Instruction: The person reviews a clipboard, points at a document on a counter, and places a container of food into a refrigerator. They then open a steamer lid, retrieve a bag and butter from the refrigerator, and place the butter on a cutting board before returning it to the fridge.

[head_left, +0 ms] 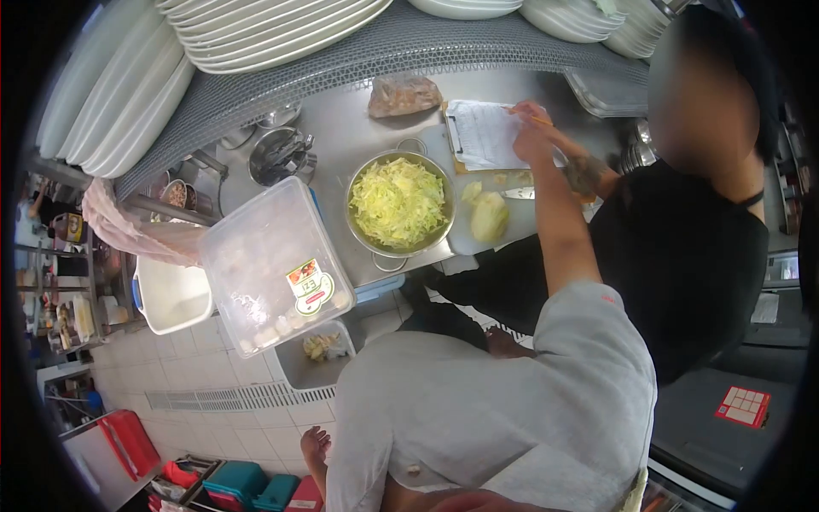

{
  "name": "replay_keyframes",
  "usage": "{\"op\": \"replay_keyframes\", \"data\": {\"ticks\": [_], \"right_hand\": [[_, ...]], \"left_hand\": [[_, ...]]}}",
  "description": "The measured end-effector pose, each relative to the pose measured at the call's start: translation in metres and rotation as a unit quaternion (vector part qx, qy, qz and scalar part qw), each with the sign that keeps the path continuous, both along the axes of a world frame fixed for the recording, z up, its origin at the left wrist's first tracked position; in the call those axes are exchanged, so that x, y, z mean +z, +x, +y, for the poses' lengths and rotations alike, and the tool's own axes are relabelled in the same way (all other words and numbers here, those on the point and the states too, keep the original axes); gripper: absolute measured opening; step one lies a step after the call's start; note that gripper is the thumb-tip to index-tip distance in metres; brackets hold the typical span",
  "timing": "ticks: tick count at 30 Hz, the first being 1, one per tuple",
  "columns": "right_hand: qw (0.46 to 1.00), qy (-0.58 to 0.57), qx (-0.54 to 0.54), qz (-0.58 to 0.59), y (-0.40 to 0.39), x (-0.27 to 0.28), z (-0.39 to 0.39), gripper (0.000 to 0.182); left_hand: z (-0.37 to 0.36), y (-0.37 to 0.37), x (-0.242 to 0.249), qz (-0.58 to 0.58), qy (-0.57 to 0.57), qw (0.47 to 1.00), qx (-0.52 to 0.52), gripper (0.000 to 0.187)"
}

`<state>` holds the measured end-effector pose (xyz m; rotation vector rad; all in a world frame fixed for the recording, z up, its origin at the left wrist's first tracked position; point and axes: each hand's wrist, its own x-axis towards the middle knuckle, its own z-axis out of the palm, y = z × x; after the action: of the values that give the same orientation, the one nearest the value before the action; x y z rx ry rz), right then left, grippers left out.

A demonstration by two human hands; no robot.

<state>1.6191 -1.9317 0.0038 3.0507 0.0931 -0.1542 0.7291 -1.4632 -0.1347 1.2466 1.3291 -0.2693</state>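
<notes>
My right arm reaches forward to a clipboard [486, 136] with white sheets on the counter. My right hand [533, 143] is at the right edge of the sheets, its fingers overlapping a co-worker's hand [531, 111] there; I cannot tell what it holds. My left hand [316, 444] hangs low by my side, fingers loosely apart and holding nothing. Nearer to me than the clipboard, a cutting board [465, 243] bears a piece of cabbage [490, 217] and a knife [519, 194]. Left of the board stands a metal pot [351, 200] heaped with shredded cabbage [398, 203].
A co-worker in black [682, 256] stands close on my right. A lidded clear plastic box [256, 222] and a white tub [175, 294] are at the left. Stacked plates [273, 38] line the shelf above, and a bagged brown item [403, 96] lies at the counter's back.
</notes>
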Motion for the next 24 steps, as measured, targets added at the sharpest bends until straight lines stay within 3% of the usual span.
{"op": "replay_keyframes", "data": {"ticks": [3, 7, 9, 13, 18, 24], "right_hand": [[0.99, 0.117, -0.031, -0.076, -0.048, 0.033, 0.021, 0.035], [0.941, 0.298, -0.048, -0.156, -0.149, 0.063, 0.075, 0.031], [0.895, 0.412, 0.005, -0.171, -0.209, 0.066, 0.101, 0.034], [0.851, 0.511, 0.034, -0.113, -0.344, 0.069, 0.152, 0.031], [0.864, 0.494, 0.079, -0.059, -0.449, 0.045, 0.169, 0.028], [0.869, 0.49, 0.069, 0.008, -0.484, 0.031, 0.168, 0.028]], "left_hand": [[0.031, -0.004, -0.023, -0.027, 0.002, 0.999, -0.018, 0.029], [0.067, 0.009, -0.028, 0.006, -0.09, 0.985, 0.144, 0.03], [0.083, 0.011, -0.023, -0.013, -0.084, 0.988, 0.129, 0.03], [0.112, 0.02, -0.021, -0.05, -0.058, 0.994, 0.083, 0.033], [0.132, 0.018, -0.022, -0.052, -0.066, 0.995, 0.05, 0.035], [0.14, 0.007, -0.03, -0.054, -0.065, 0.996, 0.038, 0.031]]}}
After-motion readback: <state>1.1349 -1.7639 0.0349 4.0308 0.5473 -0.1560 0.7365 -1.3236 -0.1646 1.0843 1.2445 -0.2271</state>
